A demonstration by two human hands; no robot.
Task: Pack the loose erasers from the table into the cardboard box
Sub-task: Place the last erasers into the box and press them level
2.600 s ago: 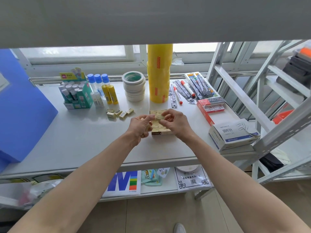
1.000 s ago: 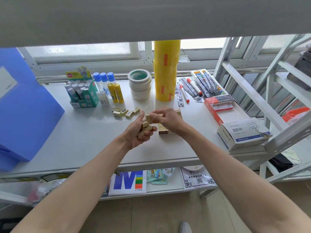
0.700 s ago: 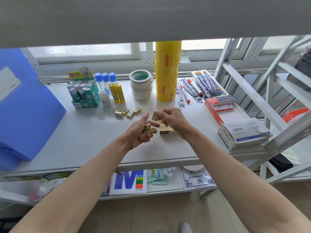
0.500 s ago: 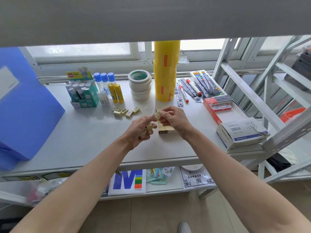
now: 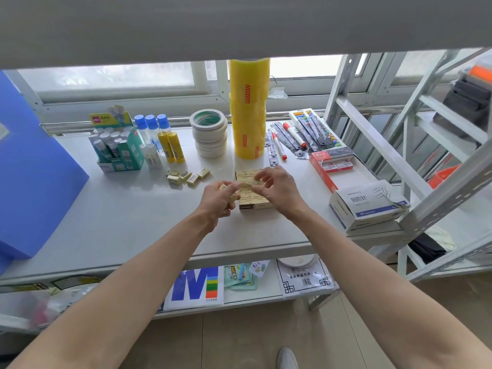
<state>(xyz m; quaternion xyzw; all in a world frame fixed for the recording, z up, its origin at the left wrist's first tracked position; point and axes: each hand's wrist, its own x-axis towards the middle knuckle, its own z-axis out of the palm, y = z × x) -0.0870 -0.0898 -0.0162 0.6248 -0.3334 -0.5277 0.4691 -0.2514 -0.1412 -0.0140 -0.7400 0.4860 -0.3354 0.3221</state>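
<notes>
A small cardboard box (image 5: 246,173) filled with pale yellow erasers stands in the middle of the white table (image 5: 119,222). My left hand (image 5: 217,199) is just left of the box, closed around a few erasers, one showing at its top (image 5: 222,187). My right hand (image 5: 277,189) hovers over the box, its thumb and forefinger pinching one eraser (image 5: 249,184) where the two hands meet. Several loose erasers (image 5: 187,177) lie on the table to the left of the box.
Behind the box stand a yellow tape stack (image 5: 249,107), masking tape rolls (image 5: 209,133), glue sticks (image 5: 170,145) and a green glue box (image 5: 117,145). Pens (image 5: 292,135), a red box (image 5: 332,163) and a paper-clip box (image 5: 367,205) lie to the right. A blue folder (image 5: 32,169) stands at left.
My right hand picked erasers one at a time from my left hand and carried them over the box. It has come back to the left hand and pinches another eraser.
</notes>
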